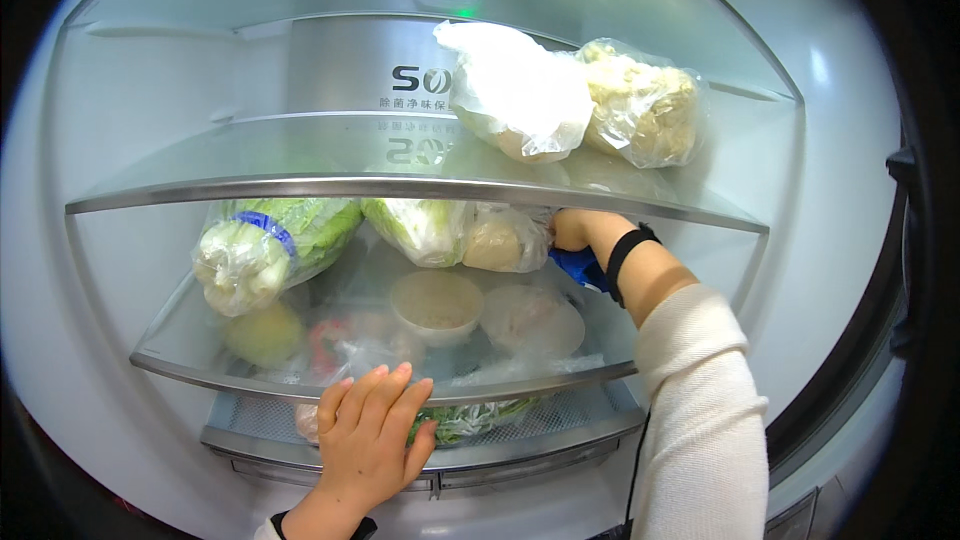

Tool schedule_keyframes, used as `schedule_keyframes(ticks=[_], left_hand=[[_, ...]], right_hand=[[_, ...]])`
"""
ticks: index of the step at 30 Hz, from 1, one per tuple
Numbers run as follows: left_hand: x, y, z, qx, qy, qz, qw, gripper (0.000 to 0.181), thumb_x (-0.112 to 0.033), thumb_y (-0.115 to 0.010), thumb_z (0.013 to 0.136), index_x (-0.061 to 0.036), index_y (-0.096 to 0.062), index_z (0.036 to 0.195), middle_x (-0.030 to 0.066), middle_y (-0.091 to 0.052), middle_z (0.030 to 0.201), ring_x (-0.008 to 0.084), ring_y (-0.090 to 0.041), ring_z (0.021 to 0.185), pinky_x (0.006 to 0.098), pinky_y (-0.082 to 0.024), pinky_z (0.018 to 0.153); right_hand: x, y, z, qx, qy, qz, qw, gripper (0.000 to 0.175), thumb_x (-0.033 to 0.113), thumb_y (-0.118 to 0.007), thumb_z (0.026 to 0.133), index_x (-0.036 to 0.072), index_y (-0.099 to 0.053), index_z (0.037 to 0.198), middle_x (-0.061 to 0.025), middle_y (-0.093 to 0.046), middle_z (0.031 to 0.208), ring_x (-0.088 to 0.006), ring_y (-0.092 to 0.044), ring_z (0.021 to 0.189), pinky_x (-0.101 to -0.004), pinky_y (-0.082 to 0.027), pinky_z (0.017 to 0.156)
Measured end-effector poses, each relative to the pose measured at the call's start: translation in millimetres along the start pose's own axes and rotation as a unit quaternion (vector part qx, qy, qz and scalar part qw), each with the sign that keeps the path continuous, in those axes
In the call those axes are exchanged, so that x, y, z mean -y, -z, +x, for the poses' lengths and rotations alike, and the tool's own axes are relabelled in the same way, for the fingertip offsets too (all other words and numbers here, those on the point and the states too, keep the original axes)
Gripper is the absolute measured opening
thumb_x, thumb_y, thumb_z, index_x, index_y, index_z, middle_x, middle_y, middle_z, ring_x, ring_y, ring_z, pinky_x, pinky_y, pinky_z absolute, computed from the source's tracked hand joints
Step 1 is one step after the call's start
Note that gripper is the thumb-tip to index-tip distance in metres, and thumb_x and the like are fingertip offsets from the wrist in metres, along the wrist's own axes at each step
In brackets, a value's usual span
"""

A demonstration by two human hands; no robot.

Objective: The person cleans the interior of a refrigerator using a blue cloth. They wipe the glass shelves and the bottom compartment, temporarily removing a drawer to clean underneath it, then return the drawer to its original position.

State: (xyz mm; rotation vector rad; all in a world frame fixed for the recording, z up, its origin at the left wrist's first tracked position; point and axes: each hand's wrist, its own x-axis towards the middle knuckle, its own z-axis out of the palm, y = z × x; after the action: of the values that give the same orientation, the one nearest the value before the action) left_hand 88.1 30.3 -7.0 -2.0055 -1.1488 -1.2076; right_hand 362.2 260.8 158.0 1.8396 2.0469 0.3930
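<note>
The view looks into a fridge. My left hand (pixel 373 431) rests, fingers spread a little, at the metal front edge of the middle glass shelf (pixel 247 388). My right hand (pixel 571 229) reaches under the upper shelf, beside a blue package (pixel 581 267); its fingers are mostly hidden, so its hold cannot be told. Just left of it lie a clear bag with a pale round item (pixel 493 241) and a bagged leafy vegetable (pixel 420 229). Farther left, bagged leafy greens with a blue band (pixel 251 259) lie on the same shelf.
The upper glass shelf (pixel 337 186) carries a white plastic bag (pixel 521 86) and a bagged cauliflower (pixel 643 109). Through the middle shelf show a bowl (pixel 437 304), a plate (pixel 534 321) and a yellowish round item (pixel 264 334). Green vegetables (pixel 476 420) lie below, above the drawers.
</note>
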Motion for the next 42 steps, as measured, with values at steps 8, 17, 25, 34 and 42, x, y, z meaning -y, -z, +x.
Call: schedule_keyframes(ticks=[8,17,25,34,42], left_hand=[[-1.3,-0.4,-0.6,0.001,0.011,0.008,1.000,0.040,-0.024,-0.069,0.074,-0.0145,-0.061,0.111,0.0061,-0.060,0.118,0.0250,-0.054,0.110,0.0426,-0.031,0.101],[-3.4,3.9,2.5,-0.005,0.009,-0.007,1.000,0.041,-0.021,-0.067,0.075,-0.0121,-0.060,0.114,0.0067,-0.059,0.119,0.0249,-0.054,0.111,0.0425,-0.032,0.101],[-1.5,10.6,2.8,0.002,0.002,-0.035,0.999,0.043,-0.020,-0.066,0.077,-0.0113,-0.059,0.119,0.0070,-0.057,0.122,0.0235,-0.052,0.117,0.0424,-0.032,0.103],[1.6,13.4,1.1,-0.001,-0.009,-0.076,0.997,0.046,-0.019,-0.066,0.076,-0.0092,-0.057,0.120,0.0093,-0.056,0.124,0.0279,-0.050,0.119,0.0444,-0.032,0.104],[0.2,13.3,0.9,0.001,-0.002,-0.075,0.997,0.046,-0.021,-0.066,0.077,-0.0096,-0.056,0.121,0.0089,-0.056,0.124,0.0270,-0.049,0.120,0.0447,-0.032,0.105]], right_hand=[[-44.3,-43.6,22.1,-0.039,-0.073,0.006,0.997,0.056,0.021,-0.056,0.080,0.015,-0.053,0.135,-0.0148,-0.058,0.130,-0.0348,-0.056,0.117,-0.0425,-0.044,0.097],[-69.2,-29.6,-58.9,0.099,-0.105,0.064,0.987,0.056,0.014,-0.050,0.082,0.017,-0.050,0.138,-0.0117,-0.053,0.137,-0.0328,-0.053,0.122,-0.0424,-0.043,0.101],[-64.0,-30.1,-137.7,0.117,-0.109,0.042,0.986,0.056,0.020,-0.060,0.080,0.018,-0.054,0.136,-0.0109,-0.056,0.135,-0.0303,-0.055,0.120,-0.0388,-0.044,0.101],[-52.3,-22.6,-217.2,0.181,-0.130,0.011,0.975,0.054,0.023,-0.063,0.078,0.013,-0.058,0.131,-0.0152,-0.060,0.127,-0.0330,-0.059,0.113,-0.0387,-0.046,0.097],[-57.0,32.9,-291.3,0.171,-0.180,0.169,0.954,0.041,0.021,-0.063,0.083,0.010,-0.062,0.123,-0.0139,-0.068,0.112,-0.0257,-0.065,0.097,-0.0370,-0.051,0.086]])
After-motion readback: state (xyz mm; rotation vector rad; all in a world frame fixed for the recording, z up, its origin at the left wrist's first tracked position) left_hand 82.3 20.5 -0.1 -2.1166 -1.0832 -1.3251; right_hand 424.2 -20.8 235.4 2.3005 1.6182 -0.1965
